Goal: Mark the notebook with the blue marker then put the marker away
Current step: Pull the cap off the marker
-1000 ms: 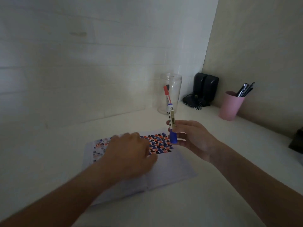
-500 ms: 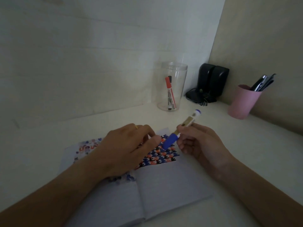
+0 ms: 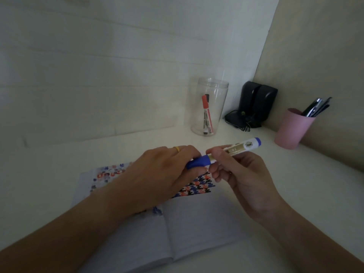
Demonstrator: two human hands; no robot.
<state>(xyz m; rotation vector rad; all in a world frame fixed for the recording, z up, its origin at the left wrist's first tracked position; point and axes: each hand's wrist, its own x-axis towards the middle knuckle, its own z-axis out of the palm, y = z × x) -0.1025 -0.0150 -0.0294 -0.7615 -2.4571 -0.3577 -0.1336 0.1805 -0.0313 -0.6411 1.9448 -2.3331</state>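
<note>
Head view, looking down over the desk [image 3: 295, 194]: the blue marker [image 3: 232, 149] is held nearly level in the air above the open notebook [image 3: 197, 223], between the two hands. The right hand [image 3: 242, 174] is closed around the barrel, fingers wrapped under it and thumb on top. The left hand [image 3: 163, 174] is closed on the blue cap [image 3: 198, 163] at the near end — thumb and fingers pinch it, and part of the cap is hidden under them.

By my reading the step in hand is uncapping; the cap looks seated against the barrel, and no tip shows. The lower, lined part of the notebook's pages is bare, while a patterned patch of red, blue and black covers the upper part, so the marking seems not yet done.

The next move calls for a straight pull apart along the marker's length, the right hand holding firm while the left draws the cap off. After that the tip must be turned down onto the page. For putting away, the likely place is the clear jar [image 3: 210, 107] at the back of the desk, where a red marker [image 3: 206, 113] stands — though a pink cup [image 3: 291, 131] of pens is also near.
</note>
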